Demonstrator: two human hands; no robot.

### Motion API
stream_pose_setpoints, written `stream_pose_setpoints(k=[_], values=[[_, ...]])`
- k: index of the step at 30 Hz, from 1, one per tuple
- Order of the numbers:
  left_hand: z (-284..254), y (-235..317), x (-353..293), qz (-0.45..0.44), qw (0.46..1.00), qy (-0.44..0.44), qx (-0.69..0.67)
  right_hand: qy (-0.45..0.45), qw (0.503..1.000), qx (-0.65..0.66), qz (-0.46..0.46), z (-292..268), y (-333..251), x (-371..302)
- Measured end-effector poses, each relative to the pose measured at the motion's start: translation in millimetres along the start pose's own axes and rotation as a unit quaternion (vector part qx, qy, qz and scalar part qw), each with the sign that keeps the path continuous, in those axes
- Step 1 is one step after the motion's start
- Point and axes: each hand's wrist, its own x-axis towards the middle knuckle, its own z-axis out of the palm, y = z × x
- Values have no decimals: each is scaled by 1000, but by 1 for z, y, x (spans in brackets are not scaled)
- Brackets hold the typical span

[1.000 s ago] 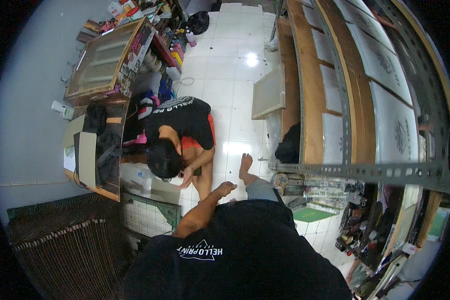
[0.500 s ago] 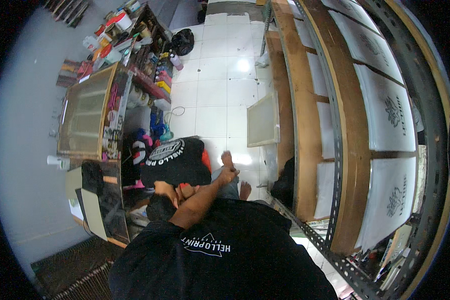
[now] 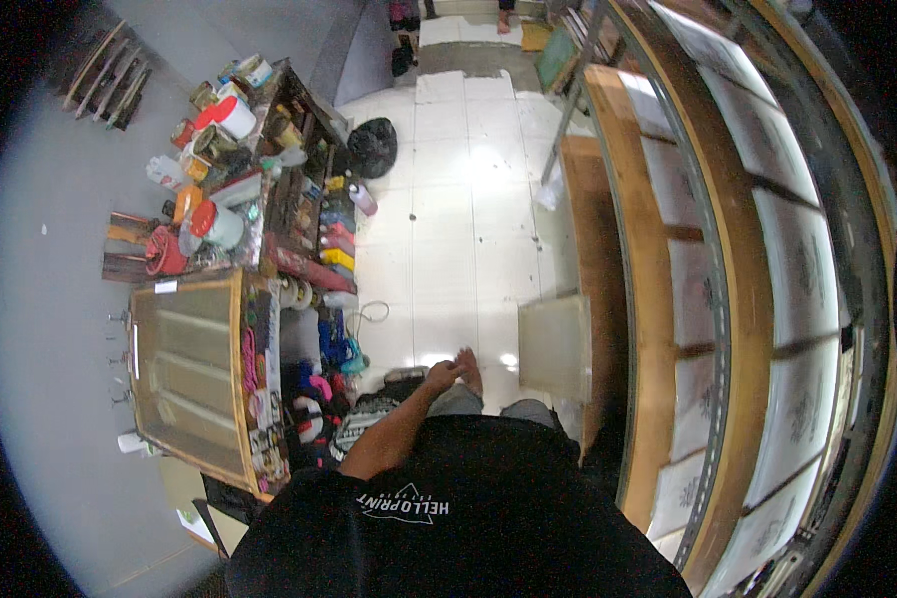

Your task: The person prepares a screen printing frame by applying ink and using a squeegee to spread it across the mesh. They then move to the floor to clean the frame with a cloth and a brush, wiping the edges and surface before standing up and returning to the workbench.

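My left forearm reaches forward over my black shirt [image 3: 528, 498]. My left hand [image 3: 443, 377] hangs in front of my body, above a bare foot [image 3: 471, 379] on the tiled floor. Its fingers are blurred and partly turned away, and nothing shows in them. No part of my right hand can be seen. Close to my left forearm, low at the left, a black garment with white print [image 3: 364, 424] is partly covered by my arm.
A cluttered bench at left bears a wood-framed screen [image 3: 189, 369], a red-lidded tub [image 3: 217, 224] and several containers. A black plastic bag [image 3: 372, 148] lies on the floor [image 3: 439, 239]. At right, a tall rack [image 3: 743, 299] holds white printed panels; a pale framed screen [image 3: 555, 349] leans there.
The view has shifted forward, so bench, bag and rack sit lower in it. The crouching person's head and hand beside my left arm have left view. My left arm stays stretched forward.
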Motion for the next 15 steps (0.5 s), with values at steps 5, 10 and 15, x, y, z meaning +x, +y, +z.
stream_pose_setpoints(k=[5,10,15], values=[[-84,22,54,-48,993,60,-88,5,1000,-1,-10,9,-107,59],[-140,65,113,-61,989,53,-126,16,1000,-1,-9,27,-196,128],[-217,107,181,-80,988,30,-129,27,999,-4,17,47,-274,195]])
